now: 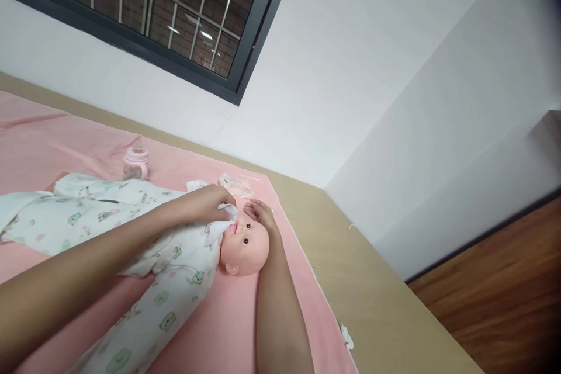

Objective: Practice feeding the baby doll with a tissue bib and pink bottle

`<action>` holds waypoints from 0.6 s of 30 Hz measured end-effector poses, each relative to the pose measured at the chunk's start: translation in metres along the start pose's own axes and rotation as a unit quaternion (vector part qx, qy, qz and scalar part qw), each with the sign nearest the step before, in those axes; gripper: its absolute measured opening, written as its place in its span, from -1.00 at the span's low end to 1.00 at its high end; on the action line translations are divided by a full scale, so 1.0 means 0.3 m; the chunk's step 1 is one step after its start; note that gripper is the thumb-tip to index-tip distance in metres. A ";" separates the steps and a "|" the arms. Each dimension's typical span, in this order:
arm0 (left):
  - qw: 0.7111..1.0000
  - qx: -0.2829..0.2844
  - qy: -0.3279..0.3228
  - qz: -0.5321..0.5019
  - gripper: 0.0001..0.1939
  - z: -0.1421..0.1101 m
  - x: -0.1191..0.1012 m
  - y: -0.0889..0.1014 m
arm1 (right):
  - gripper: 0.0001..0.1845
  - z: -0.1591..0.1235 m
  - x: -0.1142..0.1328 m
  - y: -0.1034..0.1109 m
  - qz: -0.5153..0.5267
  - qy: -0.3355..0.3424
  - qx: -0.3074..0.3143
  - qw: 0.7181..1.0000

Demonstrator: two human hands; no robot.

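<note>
Pink sheet point(219, 327) over a tan tabletop point(359, 280), head view. Doll point(248, 254) lies on the sheet, face up, bald head toward the right, body running off to the left; it wears a white suit point(186, 272) with green animal prints, one sleeve stretched toward the bottom edge. Left hand point(210, 203) reaches across the chest, pinching a white cloth point(215, 231) right by the doll's mouth; part of the cloth hangs at the neck. Right hand point(262, 213) is released, fingers loosely curved at the far side of the head, forearm passing along the crown; can't tell if the fingertips touch the doll. Pink-topped bottle point(137, 160) stands beyond the body, near the sheet's back edge. Clear packet point(236, 186) lies just beyond the hands, contents unclear. Small white item point(346, 337) at the sheet's right edge, too small to identify. Behind: white wall point(342, 41), dark-framed window point(239, 85) with bars.
</note>
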State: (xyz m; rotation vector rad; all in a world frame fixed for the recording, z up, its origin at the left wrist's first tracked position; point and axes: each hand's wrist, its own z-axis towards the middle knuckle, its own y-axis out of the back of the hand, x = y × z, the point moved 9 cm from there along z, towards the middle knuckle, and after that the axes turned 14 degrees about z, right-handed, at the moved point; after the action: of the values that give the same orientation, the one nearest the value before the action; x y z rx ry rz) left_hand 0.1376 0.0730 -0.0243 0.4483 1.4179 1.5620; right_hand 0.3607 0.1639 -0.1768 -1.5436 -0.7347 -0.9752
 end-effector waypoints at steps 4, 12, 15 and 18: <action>1.000 -0.017 -0.001 -0.017 -0.82 0.006 0.003 0.000 | -0.75 -0.006 0.004 -0.009 -0.004 0.001 0.002 1.000; 0.998 -0.056 -0.038 -0.002 -0.81 0.016 -0.014 0.015 | -0.77 -0.014 0.009 -0.015 -0.006 0.005 -0.009 1.000; 0.997 -0.060 -0.037 0.008 -0.81 0.021 -0.014 0.019 | -0.77 -0.010 0.006 -0.010 -0.008 0.004 -0.005 1.000; 0.997 -0.064 -0.035 0.006 -0.81 0.018 -0.016 0.027 | -0.76 -0.005 0.003 -0.004 -0.007 0.003 -0.005 1.000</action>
State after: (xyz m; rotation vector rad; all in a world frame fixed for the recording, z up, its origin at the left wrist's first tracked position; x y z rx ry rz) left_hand 0.1411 0.0732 -0.0140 0.4309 1.2566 1.6211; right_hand 0.3598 0.1626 -0.1754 -1.5460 -0.7390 -0.9957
